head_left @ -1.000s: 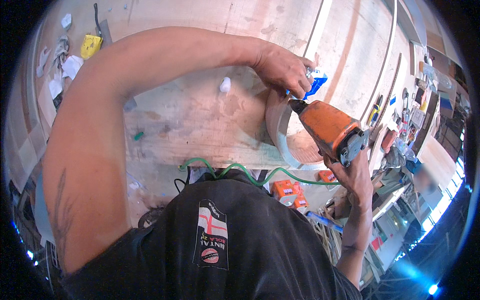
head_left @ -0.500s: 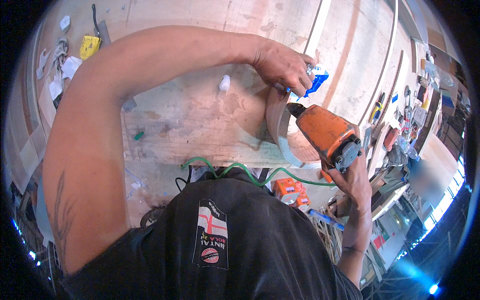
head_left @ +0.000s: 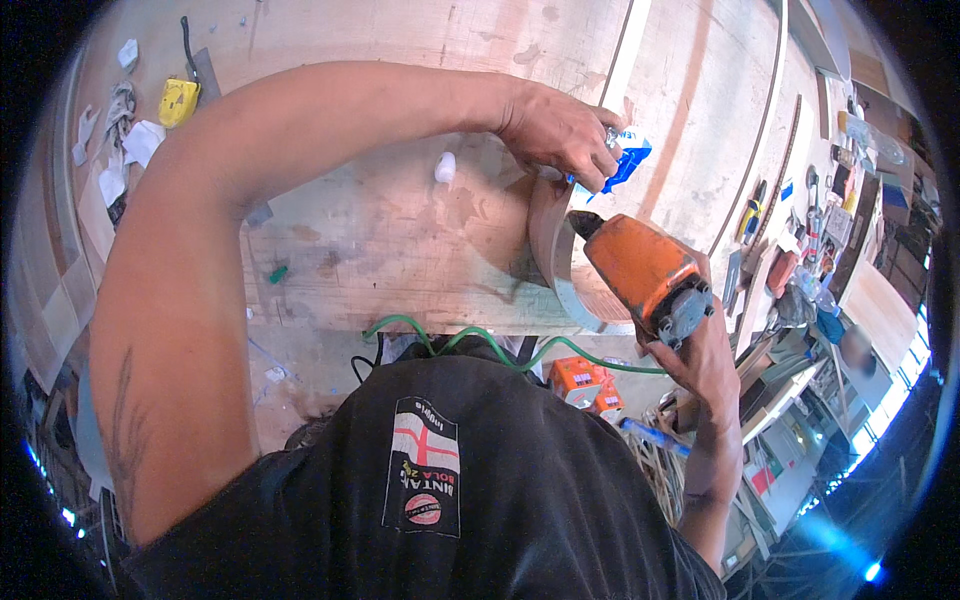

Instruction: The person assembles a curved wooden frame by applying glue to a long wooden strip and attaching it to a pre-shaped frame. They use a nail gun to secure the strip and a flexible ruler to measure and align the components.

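Orange and grey, the pneumatic nail gun (head_left: 645, 272) sits in the right hand (head_left: 705, 365), whose fingers wrap tight around its grip; its nose points at the upper end of a curved strip of brown wood (head_left: 548, 235) standing on edge on the plywood workbench (head_left: 400, 240). Compared with a second ago, the gun's nose has come closer to the strip and now sits just beside it, almost touching, which suggests it is being lined up on the wood. The left hand (head_left: 562, 135) reaches across from the far side, fingers curled narrow and pressed down at the top end of the strip, right by a small blue package (head_left: 625, 165); whether it pinches something small there cannot be told. That hand has barely shifted over the same second.

A green air hose (head_left: 470, 340) snakes from the gun along the near edge of the bench. On the bench lie a small white lump (head_left: 445, 166) and a green scrap (head_left: 277, 273). Farther left are a yellow tool (head_left: 178, 102) and crumpled white rags (head_left: 130, 160). An orange box (head_left: 578, 380) sits below the bench edge, and assorted hand tools (head_left: 800, 240) crowd the right side.
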The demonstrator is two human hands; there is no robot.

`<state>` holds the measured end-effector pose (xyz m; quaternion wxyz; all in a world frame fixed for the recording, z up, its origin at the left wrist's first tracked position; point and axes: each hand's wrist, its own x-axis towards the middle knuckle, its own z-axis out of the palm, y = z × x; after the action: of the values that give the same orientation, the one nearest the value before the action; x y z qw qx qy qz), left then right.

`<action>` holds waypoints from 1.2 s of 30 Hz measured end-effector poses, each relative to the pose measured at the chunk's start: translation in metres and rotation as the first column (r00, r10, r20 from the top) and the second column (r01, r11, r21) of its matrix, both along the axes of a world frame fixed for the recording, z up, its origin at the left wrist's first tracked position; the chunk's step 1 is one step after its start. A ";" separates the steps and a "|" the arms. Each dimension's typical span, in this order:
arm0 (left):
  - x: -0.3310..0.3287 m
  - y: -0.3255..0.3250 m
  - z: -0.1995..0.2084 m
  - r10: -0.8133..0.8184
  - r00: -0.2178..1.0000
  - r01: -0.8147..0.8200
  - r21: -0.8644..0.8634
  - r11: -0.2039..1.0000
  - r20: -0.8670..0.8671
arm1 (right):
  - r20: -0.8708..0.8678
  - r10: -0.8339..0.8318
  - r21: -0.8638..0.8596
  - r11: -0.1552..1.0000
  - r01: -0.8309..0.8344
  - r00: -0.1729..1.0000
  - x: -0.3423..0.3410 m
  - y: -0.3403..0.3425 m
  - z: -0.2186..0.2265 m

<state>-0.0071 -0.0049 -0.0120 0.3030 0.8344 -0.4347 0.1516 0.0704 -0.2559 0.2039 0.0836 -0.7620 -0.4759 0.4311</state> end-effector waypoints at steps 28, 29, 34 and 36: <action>-0.010 -0.004 0.002 0.027 1.000 -0.027 0.006 1.000 0.012 | 0.050 0.184 0.062 0.980 -0.187 0.982 -0.009 -0.005 0.000; -0.010 -0.004 0.002 0.026 1.000 -0.026 0.005 1.000 0.013 | 0.081 0.219 0.063 0.972 -0.225 0.972 -0.009 -0.004 0.000; -0.012 -0.003 0.001 0.015 0.999 -0.016 -0.009 1.000 -0.034 | 0.065 0.169 0.057 0.983 -0.172 0.984 -0.014 -0.001 0.007; -0.011 -0.003 0.002 0.016 0.999 -0.016 -0.011 1.000 -0.041 | 0.069 0.179 0.046 0.982 -0.182 0.981 -0.015 -0.004 0.008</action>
<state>-0.0180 -0.0079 -0.0101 0.3154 0.8390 -0.4209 0.1393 0.0552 -0.2603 0.2114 0.0485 -0.7268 -0.5565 0.3996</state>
